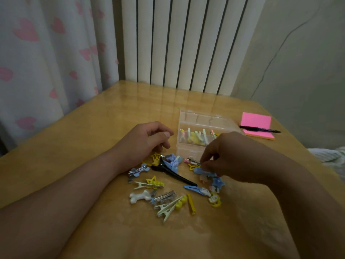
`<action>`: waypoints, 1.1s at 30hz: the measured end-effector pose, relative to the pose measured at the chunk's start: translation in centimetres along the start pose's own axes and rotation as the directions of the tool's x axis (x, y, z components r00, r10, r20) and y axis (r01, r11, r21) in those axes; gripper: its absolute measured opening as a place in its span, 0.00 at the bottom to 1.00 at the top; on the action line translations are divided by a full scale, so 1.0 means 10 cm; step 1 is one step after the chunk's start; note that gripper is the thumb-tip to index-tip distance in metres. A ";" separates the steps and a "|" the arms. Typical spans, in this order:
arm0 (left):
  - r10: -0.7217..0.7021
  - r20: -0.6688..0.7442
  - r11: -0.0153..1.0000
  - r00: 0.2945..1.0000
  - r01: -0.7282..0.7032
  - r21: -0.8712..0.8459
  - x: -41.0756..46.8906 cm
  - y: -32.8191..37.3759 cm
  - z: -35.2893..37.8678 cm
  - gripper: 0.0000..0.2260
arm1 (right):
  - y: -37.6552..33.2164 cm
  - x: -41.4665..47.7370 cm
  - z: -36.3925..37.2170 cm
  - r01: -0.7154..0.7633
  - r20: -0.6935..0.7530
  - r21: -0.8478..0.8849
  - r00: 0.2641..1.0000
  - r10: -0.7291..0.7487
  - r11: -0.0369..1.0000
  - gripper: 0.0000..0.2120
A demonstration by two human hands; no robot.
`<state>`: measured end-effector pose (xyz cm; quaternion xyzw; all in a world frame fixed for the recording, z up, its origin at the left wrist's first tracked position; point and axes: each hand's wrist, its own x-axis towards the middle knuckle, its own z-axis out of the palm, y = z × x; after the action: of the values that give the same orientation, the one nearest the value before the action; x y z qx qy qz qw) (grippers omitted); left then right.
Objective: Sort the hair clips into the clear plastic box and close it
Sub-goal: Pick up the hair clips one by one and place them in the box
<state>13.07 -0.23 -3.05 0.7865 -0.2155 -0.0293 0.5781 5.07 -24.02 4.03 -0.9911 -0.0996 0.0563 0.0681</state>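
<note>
**Hair Clip Sorting: Pick in Progress, Box Open**

**Near zone.** Loose hair clips (169, 206) lie in a heap on the wooden table (93, 128). The yellow bar clip (191, 203) has its long axis running near to far. The white bone-shaped clip (140, 196) lies roughly left to right.

**Middle zone.** The long black clip (173, 173) lies diagonally, with its pivot end far-left and its tip pointing near-right.
- The right hand (229, 157) reaches down into the heap just in front of the box, fingertips drawn together. Whether a clip is clamped cannot be determined.
- The left hand (143, 143) rests at the heap's far-left edge, fingers loosely curled and holding nothing.
- The hands are apart.

**Far zone.** The clear plastic box (188, 152) has its long axis left to right. Its lid (201, 118) stands raised at the far side. Sorted clips stand leaning in one compartment. A black pen (259, 129) lies across a pink sticky-note pad (255, 122) to the right.

**Hazards (assessment).**
- Overlapping clips may interlock, so a lift may drag a neighbour and scatter the heap.
- The right forearm passes over clips and a low sweep would push them.
- The box looks light and a knock to its front wall may slide it.
- Clips standing above the rim may block the lid.
</note>
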 end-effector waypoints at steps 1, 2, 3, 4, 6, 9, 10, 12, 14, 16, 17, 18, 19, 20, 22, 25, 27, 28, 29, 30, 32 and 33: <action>0.002 -0.001 1.000 1.000 -0.002 0.001 0.00 0.00 0.00 0.08 | -0.02 0.01 0.02 0.002 0.010 -0.040 1.000 -0.001 0.999 0.07; 0.002 -0.001 1.000 1.000 -0.002 0.002 0.00 -0.01 0.00 0.08 | -0.03 0.02 0.05 0.011 0.010 -0.084 1.000 -0.010 0.996 0.07; 0.001 0.001 1.000 1.000 -0.001 0.004 0.00 -0.01 0.00 0.08 | -0.04 0.04 0.08 0.023 0.007 -0.131 1.000 -0.022 0.991 0.07; -0.001 0.003 1.000 1.000 0.001 0.004 0.00 0.00 0.00 0.08 | -0.05 0.05 0.10 0.033 0.009 -0.173 0.999 -0.032 0.984 0.07; -0.008 0.005 1.000 1.000 0.008 -0.001 0.00 0.00 0.00 0.08 | -0.07 0.06 0.12 0.047 0.028 -0.215 0.999 -0.042 0.975 0.07; -0.006 0.005 1.000 1.000 0.006 -0.007 -0.01 0.01 0.00 0.08 | -0.07 0.04 0.11 0.092 0.026 -0.200 0.996 -0.089 0.975 0.06; -0.006 0.006 1.000 1.000 0.006 -0.013 -0.01 0.01 0.00 0.08 | -0.06 0.02 0.09 0.115 -0.001 -0.137 0.993 -0.116 0.984 0.06; -0.006 0.009 1.000 1.000 0.006 -0.016 -0.01 0.00 0.00 0.08 | 0.00 0.01 0.01 0.141 -0.110 0.113 0.986 -0.128 0.984 0.04; -0.004 0.011 1.000 1.000 0.004 -0.014 0.00 -0.01 0.00 0.08 | 0.17 0.03 -0.08 0.134 -0.281 0.363 0.959 -0.029 0.922 0.03; 0.000 0.009 1.000 1.000 0.000 -0.010 0.01 -0.02 0.00 0.08 | 0.46 0.08 -0.11 0.096 -0.449 0.516 0.877 0.173 0.851 0.04; 0.002 0.007 1.000 1.000 -0.002 -0.008 0.01 -0.02 0.00 0.08 | 0.63 0.10 -0.11 0.060 -0.501 0.568 0.817 0.286 0.821 0.04; 0.003 0.006 1.000 1.000 -0.003 -0.008 0.01 -0.02 0.01 0.08 | 0.78 0.12 -0.09 0.014 -0.523 0.605 0.761 0.384 0.796 0.04; 0.004 0.005 1.000 1.000 -0.004 -0.009 0.01 -0.02 0.01 0.08 | 0.91 0.14 -0.06 -0.033 -0.521 0.631 0.722 0.455 0.775 0.04; 0.003 0.005 1.000 1.000 -0.003 -0.010 0.01 -0.02 0.01 0.08 | 1.01 0.17 -0.02 -0.071 -0.508 0.646 0.702 0.498 0.760 0.04; -0.001 0.004 1.000 1.000 0.001 -0.005 0.02 -0.03 0.02 0.08 | 1.11 0.24 0.06 -0.117 -0.485 0.642 0.704 0.520 0.758 0.03; -0.003 0.003 1.000 1.000 0.003 0.001 0.02 -0.03 0.01 0.09 | 1.09 0.37 0.15 -0.174 -0.492 0.544 0.726 0.481 0.820 0.08; -0.004 0.000 1.000 1.000 0.004 0.003 0.02 -0.03 0.01 0.09 | 1.07 0.45 0.19 -0.226 -0.525 0.443 0.719 0.455 0.868 0.06; -0.005 -0.002 1.000 1.000 0.005 0.002 0.02 -0.03 0.01 0.09 | 1.07 0.47 0.21 -0.251 -0.536 0.401 0.715 0.448 0.881 0.05; -0.005 -0.003 1.000 1.000 0.005 0.002 0.02 -0.03 0.02 0.09 | 1.07 0.49 0.22 -0.275 -0.542 0.364 0.715 0.443 0.890 0.05; -0.004 -0.003 1.000 1.000 0.004 0.003 0.02 -0.04 0.02 0.09 | 1.08 0.50 0.23 -0.295 -0.544 0.328 0.718 0.435 0.898 0.05; -0.002 -0.003 1.000 1.000 0.002 0.008 0.03 -0.04 0.01 0.08 | 1.08 0.52 0.25 -0.317 -0.555 0.267 0.721 0.414 0.910 0.05; 0.000 -0.004 1.000 1.000 0.000 0.008 0.03 -0.03 0.02 0.08 | 1.07 0.52 0.26 -0.323 -0.567 0.245 0.717 0.405 0.914 0.05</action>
<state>13.42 -0.41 -3.36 0.7889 -0.2144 -0.0271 0.5753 11.81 -33.05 -0.58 -0.9494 0.1287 -0.2455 0.1474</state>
